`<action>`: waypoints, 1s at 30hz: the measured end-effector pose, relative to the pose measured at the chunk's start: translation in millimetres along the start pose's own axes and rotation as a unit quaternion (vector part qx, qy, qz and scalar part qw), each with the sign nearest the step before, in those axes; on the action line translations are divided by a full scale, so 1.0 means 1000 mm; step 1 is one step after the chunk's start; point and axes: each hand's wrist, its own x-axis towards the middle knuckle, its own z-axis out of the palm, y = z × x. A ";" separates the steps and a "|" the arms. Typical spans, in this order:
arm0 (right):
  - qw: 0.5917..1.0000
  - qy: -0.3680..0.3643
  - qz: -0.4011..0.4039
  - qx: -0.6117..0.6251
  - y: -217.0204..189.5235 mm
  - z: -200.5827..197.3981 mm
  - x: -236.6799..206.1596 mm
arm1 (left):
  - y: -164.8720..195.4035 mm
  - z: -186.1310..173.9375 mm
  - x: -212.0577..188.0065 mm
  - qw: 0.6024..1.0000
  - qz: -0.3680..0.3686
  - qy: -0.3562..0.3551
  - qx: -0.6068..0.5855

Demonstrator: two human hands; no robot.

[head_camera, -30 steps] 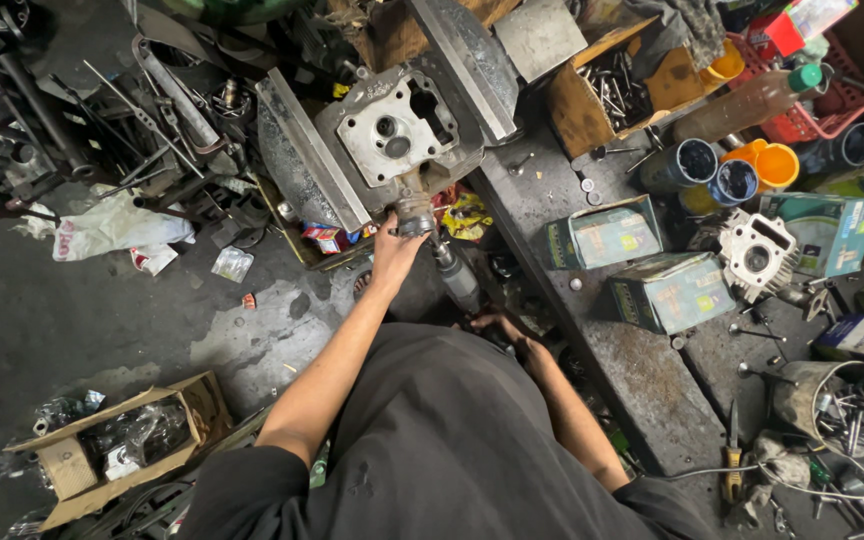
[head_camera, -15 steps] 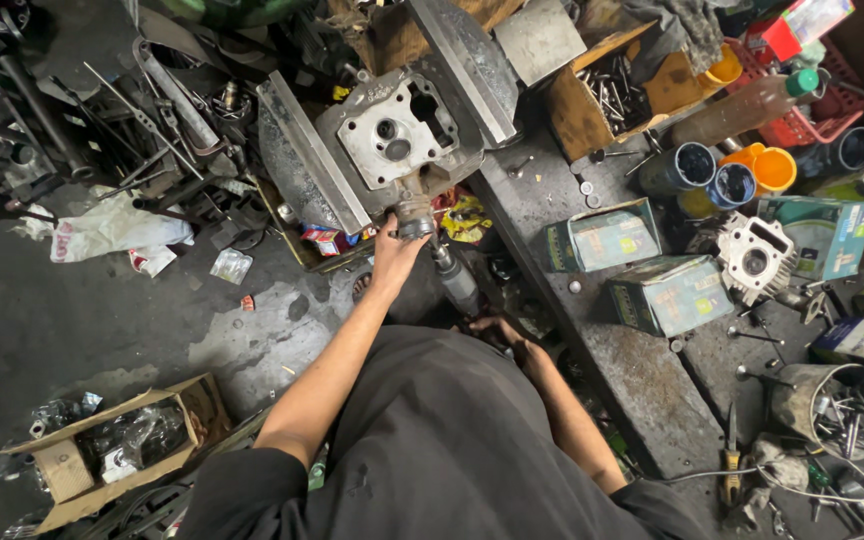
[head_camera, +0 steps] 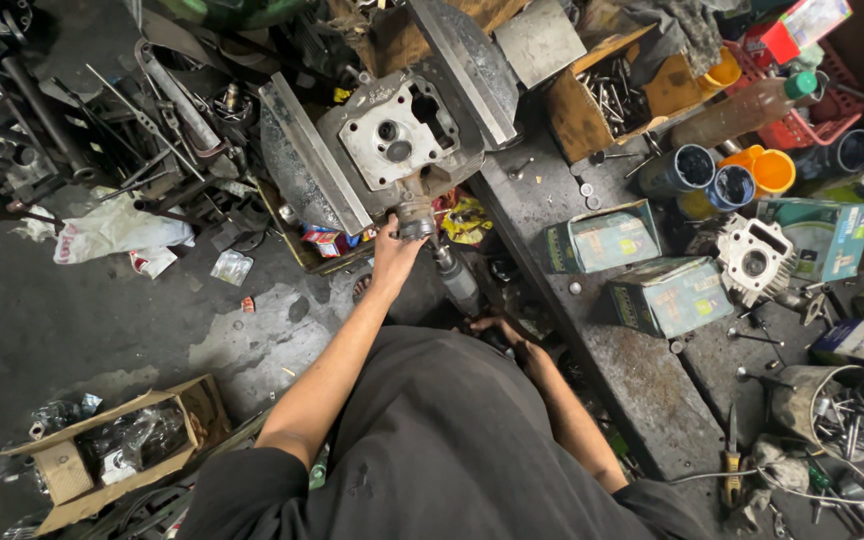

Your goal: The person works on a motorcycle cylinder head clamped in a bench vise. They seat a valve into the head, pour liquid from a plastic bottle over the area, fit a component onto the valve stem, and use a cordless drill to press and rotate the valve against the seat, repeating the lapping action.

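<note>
A grey metal cylinder head sits clamped between two steel vise jaws, its ported face turned up. My left hand reaches up and grips the rusty round stub at the head's near edge. A grey cylindrical hand tool points up toward that stub. My right hand is closed around the tool's dark lower end, close to my black shirt; its fingers are partly hidden.
A dark workbench on the right carries green boxes, another cylinder head, paint tins, an orange cup and a box of bolts. Scrap metal rods lie at upper left. A cardboard box stands on the stained floor.
</note>
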 end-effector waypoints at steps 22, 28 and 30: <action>0.998 -0.009 0.009 0.058 0.003 -0.001 0.003 | 0.001 0.001 -0.001 0.998 0.041 0.013 0.041; 1.000 -0.024 -0.012 0.005 0.000 0.000 0.005 | 0.003 0.004 -0.003 0.999 0.013 0.025 0.036; 1.000 -0.021 0.001 0.012 0.000 0.000 0.005 | 0.003 0.004 -0.002 0.999 0.017 0.024 0.035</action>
